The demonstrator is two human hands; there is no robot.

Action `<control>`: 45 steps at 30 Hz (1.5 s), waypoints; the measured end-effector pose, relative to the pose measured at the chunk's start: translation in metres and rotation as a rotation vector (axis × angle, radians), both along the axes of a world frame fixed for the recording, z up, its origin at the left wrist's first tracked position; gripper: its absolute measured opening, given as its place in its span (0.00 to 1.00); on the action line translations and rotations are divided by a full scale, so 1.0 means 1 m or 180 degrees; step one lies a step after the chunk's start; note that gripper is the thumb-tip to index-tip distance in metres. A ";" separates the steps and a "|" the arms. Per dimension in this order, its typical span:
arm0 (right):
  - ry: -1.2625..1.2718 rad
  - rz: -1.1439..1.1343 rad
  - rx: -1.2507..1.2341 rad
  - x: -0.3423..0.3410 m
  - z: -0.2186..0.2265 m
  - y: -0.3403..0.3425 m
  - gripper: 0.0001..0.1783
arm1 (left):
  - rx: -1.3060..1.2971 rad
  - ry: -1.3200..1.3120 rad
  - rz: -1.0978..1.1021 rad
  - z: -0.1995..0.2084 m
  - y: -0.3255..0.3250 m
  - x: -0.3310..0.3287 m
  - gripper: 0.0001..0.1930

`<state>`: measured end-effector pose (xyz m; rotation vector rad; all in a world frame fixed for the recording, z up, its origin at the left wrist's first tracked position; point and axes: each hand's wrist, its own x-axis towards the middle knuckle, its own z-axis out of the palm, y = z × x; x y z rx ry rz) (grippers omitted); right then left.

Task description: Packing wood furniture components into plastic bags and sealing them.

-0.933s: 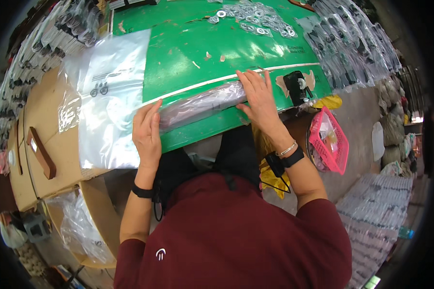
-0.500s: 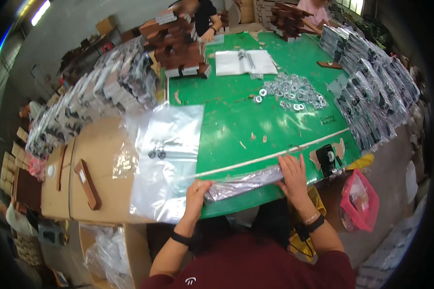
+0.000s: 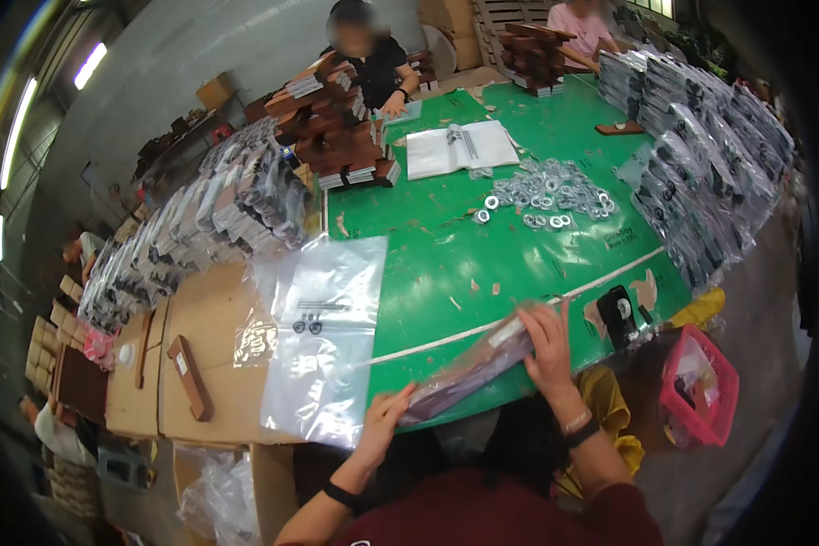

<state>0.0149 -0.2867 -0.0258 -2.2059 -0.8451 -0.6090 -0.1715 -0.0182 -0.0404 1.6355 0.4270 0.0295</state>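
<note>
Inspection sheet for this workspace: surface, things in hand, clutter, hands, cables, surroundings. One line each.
Surface: green table, littered with small scraps; cardboard on the left.
Things in hand: long wrapped package, at the table's near edge.
Clutter: loose pile of rings, clear flat bags, brown wooden piece on the cardboard.
Hands: left hand and right hand grip opposite ends of the package.
Cables: none clearly made out.
Surroundings: bagged stacks on both sides, pink basket at right, co-workers across the table.
</note>
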 end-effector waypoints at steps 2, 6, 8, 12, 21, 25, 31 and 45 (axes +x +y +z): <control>0.0004 -0.0035 -0.0005 0.022 0.006 0.000 0.44 | 0.0044 -0.0165 0.0135 0.004 -0.023 0.010 0.21; 0.0255 -0.0221 -0.0043 0.029 0.020 -0.025 0.40 | 0.0549 -0.0602 0.0352 -0.018 -0.036 0.035 0.20; 0.0035 -0.0745 0.0103 0.018 0.017 -0.063 0.36 | 0.0958 -0.0620 0.0323 -0.006 -0.048 0.039 0.19; 0.0155 -0.1645 0.0618 0.005 0.020 -0.127 0.33 | 0.0957 -0.0669 0.0384 0.000 -0.043 0.037 0.29; 0.0800 -0.1673 0.0248 0.018 -0.007 -0.169 0.41 | -0.0187 -0.0093 0.0398 -0.008 -0.035 0.039 0.28; 0.0926 -0.1936 0.0407 0.031 -0.010 -0.166 0.36 | -0.0260 -0.0064 0.0429 0.002 -0.041 0.035 0.28; 0.0681 -0.1993 0.0419 0.041 -0.012 -0.168 0.25 | 0.0142 0.0225 0.0375 0.008 -0.040 0.035 0.27; 0.2125 -0.1116 0.2763 -0.015 -0.033 -0.189 0.11 | -0.0493 0.0166 0.0270 0.016 -0.048 0.037 0.28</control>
